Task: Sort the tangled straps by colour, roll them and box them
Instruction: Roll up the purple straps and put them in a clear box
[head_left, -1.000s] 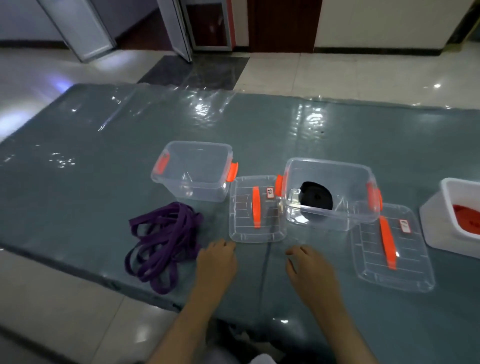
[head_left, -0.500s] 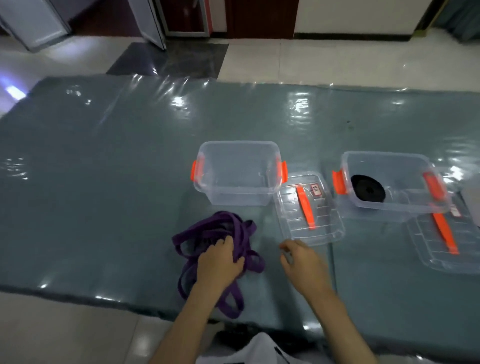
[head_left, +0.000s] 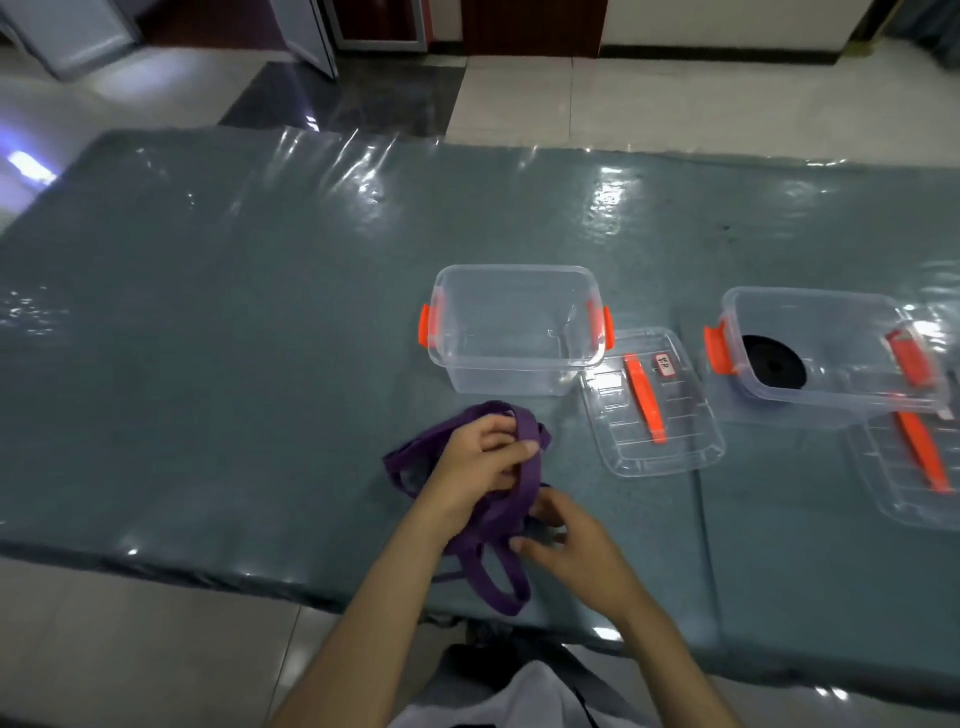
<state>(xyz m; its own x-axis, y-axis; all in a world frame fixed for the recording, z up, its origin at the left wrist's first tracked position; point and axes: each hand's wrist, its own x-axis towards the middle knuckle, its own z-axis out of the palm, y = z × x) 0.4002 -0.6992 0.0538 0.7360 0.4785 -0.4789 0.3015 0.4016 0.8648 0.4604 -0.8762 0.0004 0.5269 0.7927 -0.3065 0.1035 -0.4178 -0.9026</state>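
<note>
Two clear plastic boxes with orange latches: one (head_left: 517, 327) at 12 o'clock, one (head_left: 831, 353) at 2 o'clock. Two clear lids: one (head_left: 652, 402), one (head_left: 914, 462). One black strap roll (head_left: 774, 364). One purple strap bundle (head_left: 498, 499), possibly several straps. Two hands: left (head_left: 475, 473), right (head_left: 569, 545).

A long table covered in glossy grey-green plastic sheeting (head_left: 234, 322) is stretching across the view, catching bright glare along its far side. Beyond it, pale shiny floor tiles (head_left: 649, 98) are reflecting light beside a dark polished floor patch (head_left: 353, 98)
</note>
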